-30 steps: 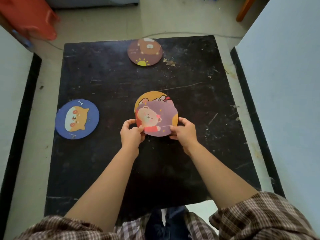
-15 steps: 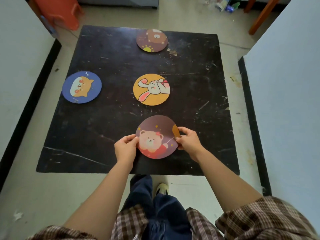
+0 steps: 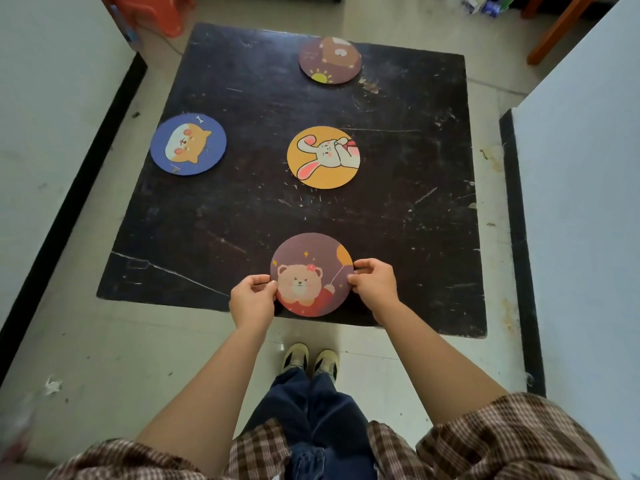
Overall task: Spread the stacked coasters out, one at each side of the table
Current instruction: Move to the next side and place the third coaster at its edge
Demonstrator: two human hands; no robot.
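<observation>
1. Drawn back from the middle of the bench (image 3: 207, 237) since a second ago, the bear-and-balloon coaster (image 3: 311, 275) now sits at the near edge, leaving the yellow rabbit coaster (image 3: 323, 157) uncovered at the centre.
2. Both hands grip it: the left hand (image 3: 252, 299) pinches its left rim, the right hand (image 3: 375, 284) its right rim, fingers (image 3: 360, 266) closed on the edge rather than spread.
3. Whether the coaster lies flat on the bench or is a shade above it cannot be told.
4. Done well, the step would end with the disc pressed flat, fully inside the near edge and centred on that side, then released evenly.
5. A blue dog coaster (image 3: 188, 144) occupies the left edge, a brown bear coaster (image 3: 330, 60) the far edge; the right edge awaits one.
</observation>
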